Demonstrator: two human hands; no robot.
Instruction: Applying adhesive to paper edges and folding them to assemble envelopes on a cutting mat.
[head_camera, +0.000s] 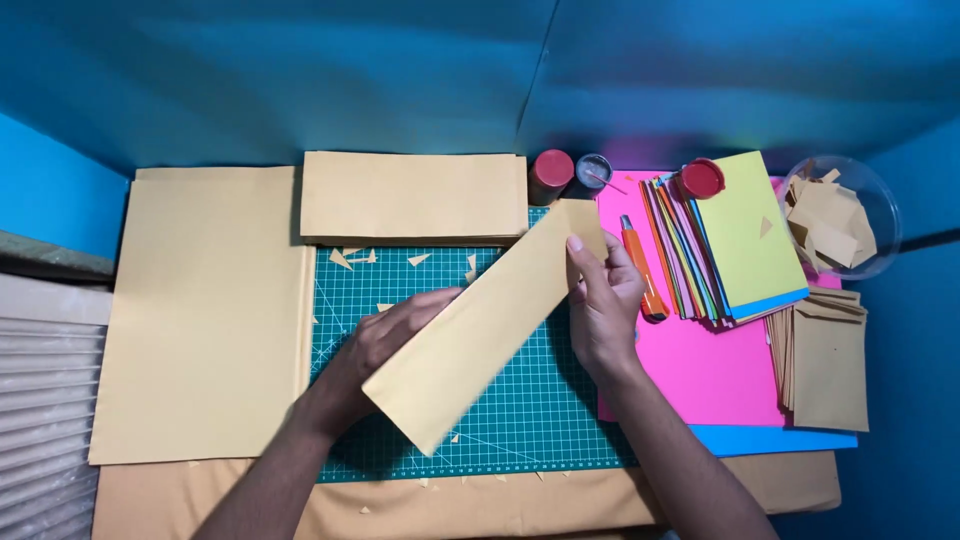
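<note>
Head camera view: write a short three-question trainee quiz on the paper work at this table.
1. True or false: both hands grip the long tan paper strip above the green cutting mat.
2. Which lies closest to the right hand? A) the orange craft knife B) the clear bowl of scraps C) the large tan sheet
3. Fill in: the stack of coloured paper rests on a large ____ sheet.

Key
1. True: the left hand holds its lower part, the right hand its upper end.
2. A
3. pink
</note>
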